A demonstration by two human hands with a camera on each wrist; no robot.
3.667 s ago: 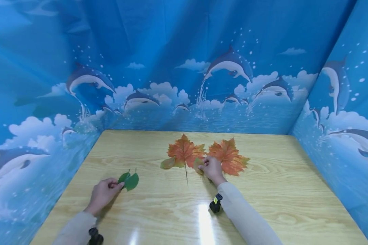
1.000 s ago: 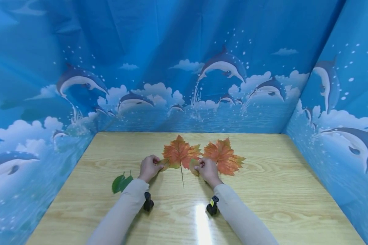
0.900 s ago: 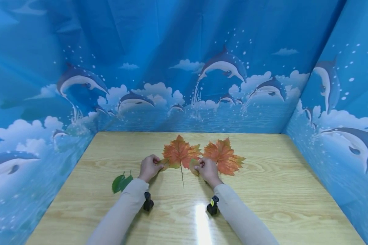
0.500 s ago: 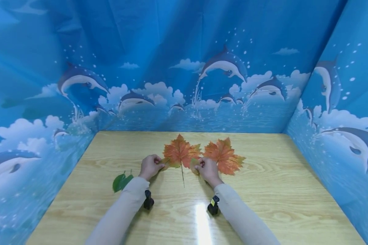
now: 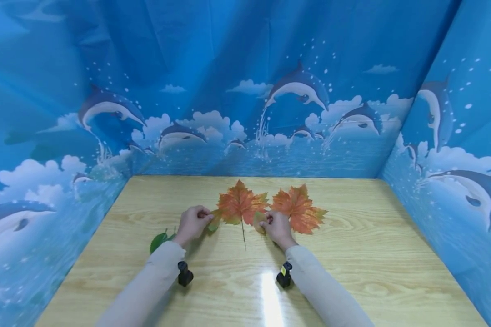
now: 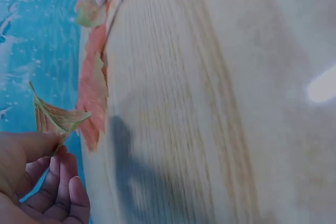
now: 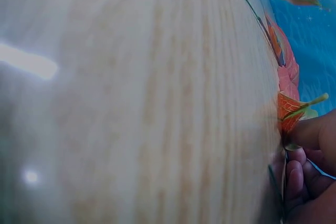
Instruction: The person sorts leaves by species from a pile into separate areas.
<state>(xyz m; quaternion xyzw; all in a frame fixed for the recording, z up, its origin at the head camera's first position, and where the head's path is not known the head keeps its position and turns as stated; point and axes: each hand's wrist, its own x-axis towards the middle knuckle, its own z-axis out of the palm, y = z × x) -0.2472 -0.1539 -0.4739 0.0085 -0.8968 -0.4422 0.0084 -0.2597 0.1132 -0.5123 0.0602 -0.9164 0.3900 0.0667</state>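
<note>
My left hand (image 5: pixel 192 225) pinches a small green-brown leaf (image 5: pixel 214 221) between thumb and fingers, just left of a large orange maple leaf (image 5: pixel 240 200). In the left wrist view this small leaf (image 6: pixel 55 118) is folded into a curve and raised above the tabletop. On the other side, my right hand (image 5: pixel 279 230) pinches a second small green-brown leaf (image 5: pixel 258 221), which overlaps the maple leaf's right edge. Its veined, orange-tinted face (image 7: pixel 289 109) shows in the right wrist view. Another orange maple leaf (image 5: pixel 299 210) lies behind the right hand, partly covered by it.
Green leaves (image 5: pixel 158 241) lie at the left of the wooden table (image 5: pixel 352 254), partly hidden by the left forearm. A blue dolphin-print curtain (image 5: pixel 245 91) closes off the back and both sides. The maple leaf's thin stem (image 5: pixel 243 236) points toward me.
My left hand has left the green leaves, gripped the small green-brown leaf beside the maple leaf, and just drawn it slightly left. The right hand keeps its pinch in place.
</note>
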